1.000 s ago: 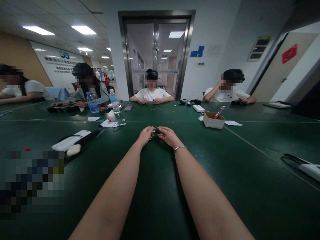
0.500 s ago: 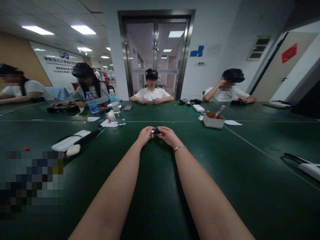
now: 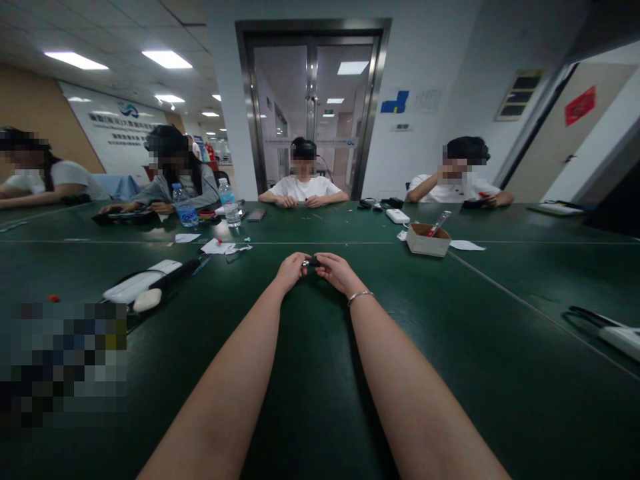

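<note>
Both my arms reach forward over the dark green table. Between my fingertips is a small black object with a shiny silver part; it is too small to tell its kind. My left hand is closed on the silver end, at the left. My right hand pinches the black end from the right, and a bracelet circles that wrist. The fingers hide much of the object.
Scraps of white paper lie ahead on the left, near two water bottles. A small open box stands ahead on the right. White devices with cables lie at the left. Several people sit around the far side.
</note>
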Motion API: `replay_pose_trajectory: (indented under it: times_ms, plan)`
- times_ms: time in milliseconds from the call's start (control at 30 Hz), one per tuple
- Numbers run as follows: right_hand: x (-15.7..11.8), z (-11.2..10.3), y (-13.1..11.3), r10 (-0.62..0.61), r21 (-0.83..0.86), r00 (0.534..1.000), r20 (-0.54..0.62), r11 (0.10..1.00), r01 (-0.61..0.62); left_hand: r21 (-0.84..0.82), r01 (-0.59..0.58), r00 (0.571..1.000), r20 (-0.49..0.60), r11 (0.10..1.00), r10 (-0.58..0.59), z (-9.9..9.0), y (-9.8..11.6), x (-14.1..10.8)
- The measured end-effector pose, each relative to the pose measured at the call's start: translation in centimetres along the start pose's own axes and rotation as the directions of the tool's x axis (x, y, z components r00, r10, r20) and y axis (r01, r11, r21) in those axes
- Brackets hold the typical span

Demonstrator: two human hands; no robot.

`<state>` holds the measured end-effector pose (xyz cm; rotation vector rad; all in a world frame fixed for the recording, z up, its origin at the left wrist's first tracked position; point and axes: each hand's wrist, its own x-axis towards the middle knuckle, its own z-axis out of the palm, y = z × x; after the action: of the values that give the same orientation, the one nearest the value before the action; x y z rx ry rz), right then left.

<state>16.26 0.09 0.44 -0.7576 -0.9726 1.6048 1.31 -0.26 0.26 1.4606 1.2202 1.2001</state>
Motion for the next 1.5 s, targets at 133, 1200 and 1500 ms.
replay_pose_trajectory:
  times_ms: [133,1200,1500]
  plan:
    - [0.0,-0.1,0.1,-0.001,-0.001,1.000,-0.002,1.000,0.001,0.009,0.011,0.999,-0.036,1.000,-0.010,0.1,0.3,-0.3]
    - [0.4,-0.6,0.4,-0.022,-0.001,0.999,0.042,1.000,0.022,0.032,-0.078,0.996,-0.050,0.996,0.079,-0.2,-1.2,0.4]
    - [0.4,-0.6,0.5,-0.025,-0.003,0.998,0.054,1.000,0.025,0.038,-0.079,0.996,-0.044,0.996,0.081,-0.3,-1.3,0.6]
